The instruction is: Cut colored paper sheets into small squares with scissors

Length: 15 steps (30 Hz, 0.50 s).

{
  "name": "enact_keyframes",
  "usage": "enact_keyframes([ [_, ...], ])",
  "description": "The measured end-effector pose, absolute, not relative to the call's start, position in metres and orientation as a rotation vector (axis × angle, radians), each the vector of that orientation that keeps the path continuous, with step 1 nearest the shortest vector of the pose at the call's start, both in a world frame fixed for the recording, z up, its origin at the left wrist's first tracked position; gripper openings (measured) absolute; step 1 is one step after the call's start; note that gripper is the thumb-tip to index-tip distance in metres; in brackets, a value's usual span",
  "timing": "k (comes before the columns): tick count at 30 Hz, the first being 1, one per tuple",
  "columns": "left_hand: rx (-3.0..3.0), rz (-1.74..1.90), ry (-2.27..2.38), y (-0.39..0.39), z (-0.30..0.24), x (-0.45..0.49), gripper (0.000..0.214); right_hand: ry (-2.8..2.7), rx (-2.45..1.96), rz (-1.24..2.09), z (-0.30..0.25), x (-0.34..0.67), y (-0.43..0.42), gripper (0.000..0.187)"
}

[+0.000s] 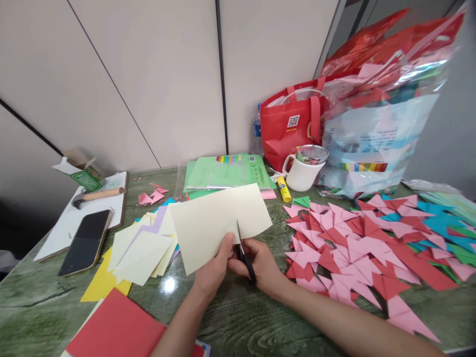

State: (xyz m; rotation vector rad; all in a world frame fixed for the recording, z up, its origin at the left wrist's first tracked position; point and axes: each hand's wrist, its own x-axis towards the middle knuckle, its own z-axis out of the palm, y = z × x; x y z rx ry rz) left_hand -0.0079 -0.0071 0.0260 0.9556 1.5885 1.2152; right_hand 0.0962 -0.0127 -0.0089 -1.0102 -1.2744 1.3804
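Note:
A cream sheet of paper [208, 223] is held up over the table by my left hand [213, 267], thumb on its face near the lower edge. My right hand [266, 265] is closed round the black handles of a pair of scissors [244, 259]. The blades sit at a cut running up from the sheet's lower edge, right beside my left thumb. To the left lies a loose pile of cream and lilac paper pieces [143, 255]. On the right spreads a heap of folded pink and red paper pieces [345, 243].
Behind stand a white mug [305, 173], a glue stick [283, 189], a green paper pack [226, 173], a red bag [288, 131] and a clear plastic bag [375, 139]. At left are a phone [85, 243], a hammer [98, 195] and a small box [84, 173]. Red paper [115, 327] lies in front.

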Motion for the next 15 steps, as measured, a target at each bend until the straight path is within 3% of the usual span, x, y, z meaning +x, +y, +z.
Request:
enact_keyframes([
  [15, 0.948, 1.162, 1.586, -0.0084, 0.0199, -0.0113, 0.028, -1.226, -1.038, 1.401, -0.0071, 0.0932, -0.0144, 0.029],
])
